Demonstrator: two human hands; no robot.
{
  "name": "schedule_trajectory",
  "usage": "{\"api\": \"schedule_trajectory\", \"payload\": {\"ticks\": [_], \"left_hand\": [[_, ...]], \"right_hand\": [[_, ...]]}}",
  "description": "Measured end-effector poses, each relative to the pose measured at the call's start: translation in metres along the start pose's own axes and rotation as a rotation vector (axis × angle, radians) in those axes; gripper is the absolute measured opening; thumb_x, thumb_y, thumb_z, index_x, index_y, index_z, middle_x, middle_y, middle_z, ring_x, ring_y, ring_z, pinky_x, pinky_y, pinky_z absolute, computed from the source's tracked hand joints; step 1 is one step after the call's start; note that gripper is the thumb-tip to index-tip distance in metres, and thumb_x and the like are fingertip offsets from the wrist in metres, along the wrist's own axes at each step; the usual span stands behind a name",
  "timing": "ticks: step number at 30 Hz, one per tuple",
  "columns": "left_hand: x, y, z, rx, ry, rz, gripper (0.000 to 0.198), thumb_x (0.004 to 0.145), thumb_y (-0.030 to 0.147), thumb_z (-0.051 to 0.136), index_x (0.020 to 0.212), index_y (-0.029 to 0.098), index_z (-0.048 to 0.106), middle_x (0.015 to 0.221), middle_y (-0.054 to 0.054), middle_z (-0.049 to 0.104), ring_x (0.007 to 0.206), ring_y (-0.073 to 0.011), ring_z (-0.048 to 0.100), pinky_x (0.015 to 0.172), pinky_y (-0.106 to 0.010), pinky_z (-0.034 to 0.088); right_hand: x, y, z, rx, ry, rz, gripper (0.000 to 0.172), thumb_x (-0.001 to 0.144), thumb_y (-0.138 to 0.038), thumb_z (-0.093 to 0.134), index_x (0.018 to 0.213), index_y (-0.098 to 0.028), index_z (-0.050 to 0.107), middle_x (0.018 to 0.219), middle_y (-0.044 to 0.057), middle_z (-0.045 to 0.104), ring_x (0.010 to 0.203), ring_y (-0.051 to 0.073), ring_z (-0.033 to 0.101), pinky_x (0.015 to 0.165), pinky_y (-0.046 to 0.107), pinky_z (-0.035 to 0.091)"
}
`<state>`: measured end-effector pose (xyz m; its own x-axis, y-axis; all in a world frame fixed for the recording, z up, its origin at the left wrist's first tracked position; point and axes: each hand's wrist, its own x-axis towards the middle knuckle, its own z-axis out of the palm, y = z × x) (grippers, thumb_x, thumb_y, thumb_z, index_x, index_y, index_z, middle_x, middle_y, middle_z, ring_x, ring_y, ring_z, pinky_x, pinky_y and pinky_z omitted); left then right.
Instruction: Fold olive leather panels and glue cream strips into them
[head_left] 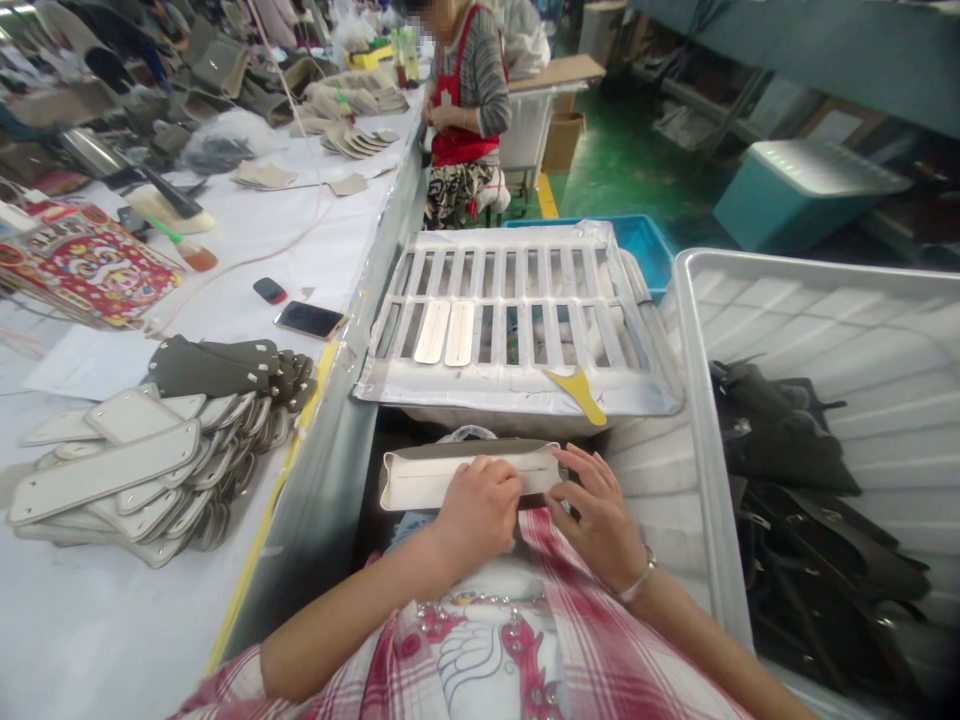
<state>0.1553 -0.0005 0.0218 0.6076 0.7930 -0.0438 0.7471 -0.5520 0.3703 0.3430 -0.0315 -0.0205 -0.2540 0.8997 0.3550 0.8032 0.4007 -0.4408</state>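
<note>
Just above my lap lies a long bag-like panel (420,477), pale cream inside with a dark grey-brown border and a thin slit line. My left hand (480,505) is closed over its middle, fingers curled on the near edge. At the panel's right end, my right hand (596,510) has thumb and fingers pinched together on the corner. What lies under my fingers is hidden. Two slim cream strips (459,334) rest on the white slatted crate lid (480,385) beyond the panel, with a yellow flat tool (581,393) at its near edge.
On the left table (112,620) lie a pile of pale panels (112,480), dark grey panels (214,365), a phone (310,319) and a red patterned box (90,262). A white bin (697,400) at right holds dark bags (825,570). A person in a red apron (457,140) stands beyond.
</note>
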Motion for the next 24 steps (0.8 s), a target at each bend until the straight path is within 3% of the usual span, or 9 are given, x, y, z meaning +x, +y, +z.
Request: {"api": "schedule_trajectory", "payload": {"ticks": [10,12,14,16,18,20,22,24], "left_hand": [[0.007,0.000,-0.001,0.037,-0.051,-0.026,0.013,0.083,0.021,0.046,0.081,0.020,0.058,0.096,-0.003,0.055,0.088,-0.0198,0.047,0.074,-0.034,0.041],[0.007,0.000,-0.002,0.045,-0.055,-0.031,0.012,0.083,0.021,0.047,0.082,0.020,0.058,0.097,-0.003,0.055,0.089,-0.0203,0.047,0.074,-0.034,0.041],[0.007,0.001,-0.002,0.049,-0.061,-0.029,0.012,0.082,0.022,0.047,0.083,0.020,0.059,0.098,-0.004,0.054,0.090,-0.0207,0.047,0.073,-0.035,0.042],[0.007,0.001,-0.002,0.055,-0.064,-0.027,0.012,0.082,0.022,0.047,0.082,0.019,0.059,0.098,-0.004,0.054,0.090,-0.0211,0.046,0.073,-0.035,0.042],[0.007,0.000,-0.002,0.062,-0.063,-0.026,0.012,0.081,0.022,0.047,0.082,0.019,0.059,0.097,-0.005,0.054,0.090,-0.0214,0.046,0.073,-0.036,0.042],[0.006,0.000,-0.002,0.065,-0.058,-0.026,0.011,0.081,0.022,0.047,0.082,0.019,0.058,0.097,-0.005,0.053,0.090,-0.0215,0.046,0.073,-0.036,0.042],[0.005,-0.001,-0.002,0.064,-0.052,-0.019,0.011,0.081,0.022,0.048,0.082,0.020,0.058,0.097,-0.004,0.053,0.090,-0.0216,0.046,0.073,-0.036,0.043],[0.005,-0.001,-0.002,0.064,-0.054,-0.011,0.011,0.081,0.022,0.048,0.083,0.020,0.058,0.097,-0.004,0.053,0.090,-0.0216,0.046,0.074,-0.037,0.043]], "right_hand": [[-0.001,-0.013,0.000,-0.083,-0.010,0.091,0.012,0.083,-0.021,0.048,0.072,-0.021,0.054,0.130,0.009,0.045,0.127,0.028,0.034,0.103,0.051,0.028],[-0.003,-0.009,0.002,-0.052,0.045,0.184,0.008,0.081,-0.029,0.052,0.081,-0.021,0.053,0.130,0.013,0.044,0.124,0.029,0.037,0.101,0.050,0.031],[-0.006,-0.005,0.004,-0.015,0.103,0.389,0.027,0.075,-0.042,0.059,0.087,-0.020,0.049,0.115,0.016,0.052,0.108,0.029,0.049,0.090,0.046,0.041],[-0.009,-0.004,0.007,0.110,-0.013,0.640,0.036,0.070,-0.053,0.059,0.076,-0.021,0.046,0.082,0.009,0.058,0.076,0.023,0.056,0.067,0.037,0.046],[-0.011,-0.008,0.010,0.426,-0.300,0.874,0.042,0.071,-0.060,0.053,0.061,-0.022,0.041,0.055,0.000,0.048,0.049,0.014,0.045,0.046,0.028,0.037],[-0.011,-0.016,0.013,0.767,-0.537,1.009,0.048,0.073,-0.065,0.045,0.053,-0.021,0.036,0.042,-0.004,0.038,0.037,0.009,0.033,0.037,0.024,0.024],[-0.011,-0.025,0.014,0.999,-0.576,1.085,0.051,0.071,-0.067,0.045,0.051,-0.021,0.035,0.038,-0.006,0.035,0.031,0.007,0.027,0.034,0.022,0.017],[-0.008,-0.033,0.013,1.129,-0.489,1.122,0.052,0.071,-0.066,0.048,0.049,-0.020,0.036,0.036,-0.007,0.035,0.029,0.005,0.027,0.033,0.021,0.017]]}}
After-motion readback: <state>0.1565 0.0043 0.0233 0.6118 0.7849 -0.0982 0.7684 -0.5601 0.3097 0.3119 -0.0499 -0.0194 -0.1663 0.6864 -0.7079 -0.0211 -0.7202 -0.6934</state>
